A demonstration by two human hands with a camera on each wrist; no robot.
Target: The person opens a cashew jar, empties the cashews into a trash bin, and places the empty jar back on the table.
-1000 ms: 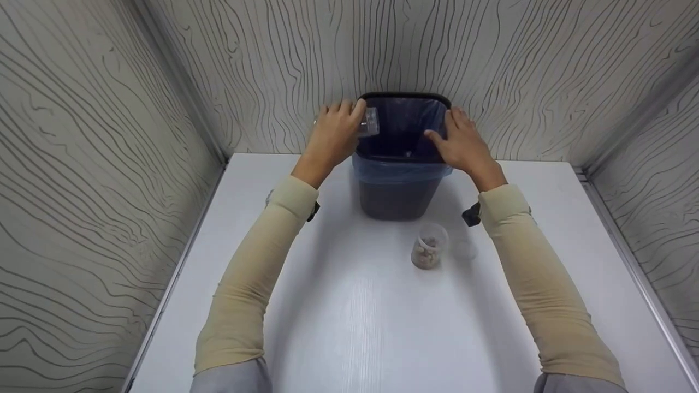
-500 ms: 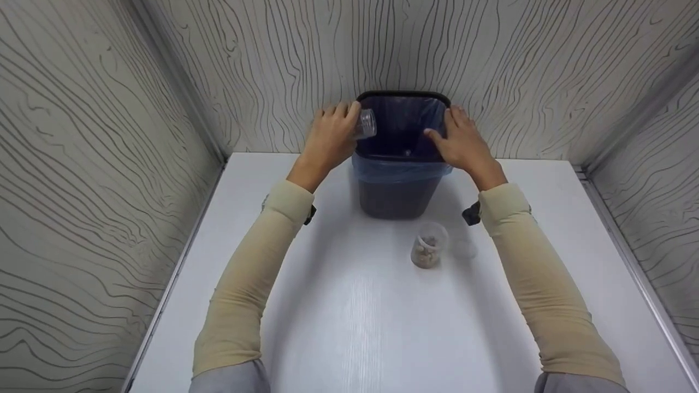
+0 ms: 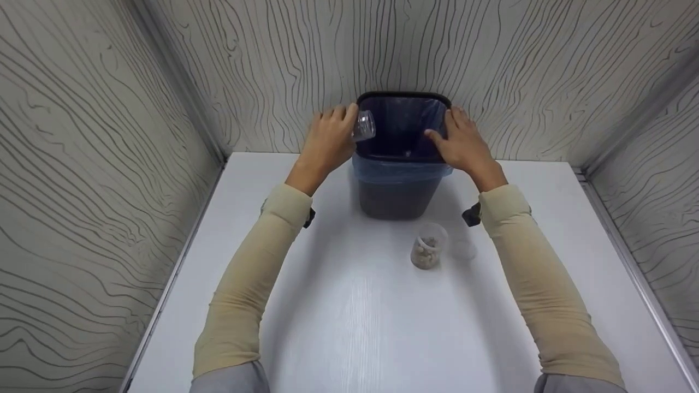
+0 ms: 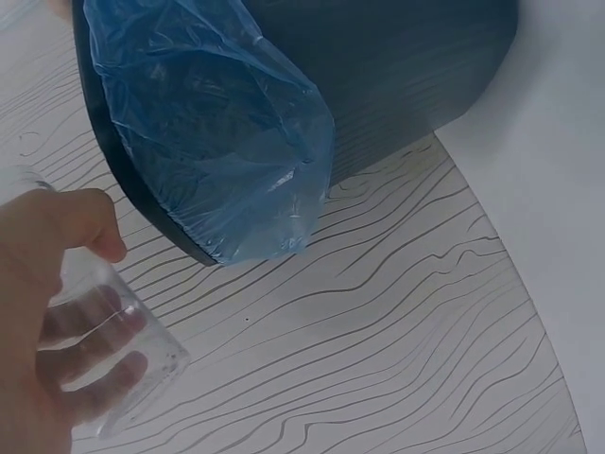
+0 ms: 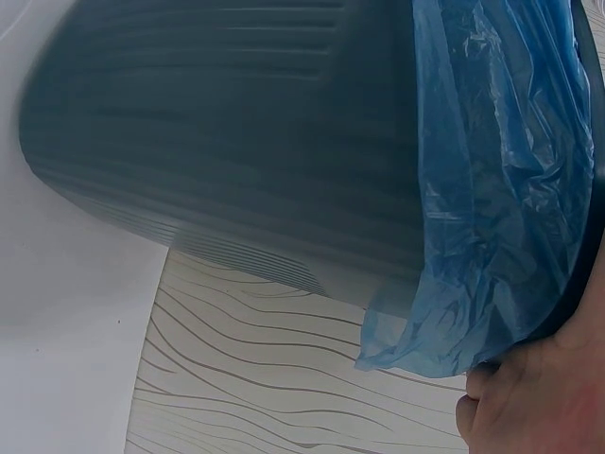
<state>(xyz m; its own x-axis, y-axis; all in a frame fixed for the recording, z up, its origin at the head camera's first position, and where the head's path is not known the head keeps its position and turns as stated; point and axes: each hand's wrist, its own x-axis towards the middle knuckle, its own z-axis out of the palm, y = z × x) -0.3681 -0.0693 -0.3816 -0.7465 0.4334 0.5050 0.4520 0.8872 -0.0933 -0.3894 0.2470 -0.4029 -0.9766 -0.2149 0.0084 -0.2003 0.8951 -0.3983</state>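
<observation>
My left hand [image 3: 330, 136] grips a clear plastic jar [image 3: 365, 126] on its side, with the jar's end over the left rim of a dark trash bin [image 3: 398, 196]. Through the jar wall [image 4: 156, 355] in the left wrist view, my fingers show behind it, and small specks cling near its base. My right hand [image 3: 464, 143] holds the bin's right rim, thumb on the inner side and fingers outside. A blue bag [image 5: 501, 189] lines the bin and folds over its rim. Deep inside, a small pale bit [image 3: 407, 153] shows.
In front of the bin stands a clear cup [image 3: 428, 248] partly filled with small pale and brownish pieces. Beside it lies a clear round lid [image 3: 463, 250]. The white table [image 3: 349, 327] ends at a wood-patterned back wall [image 3: 273, 71], close behind the bin.
My left hand has shifted slightly left and down, and the jar's visible end has tilted a little with it. My right hand and the bin have stayed in place.
</observation>
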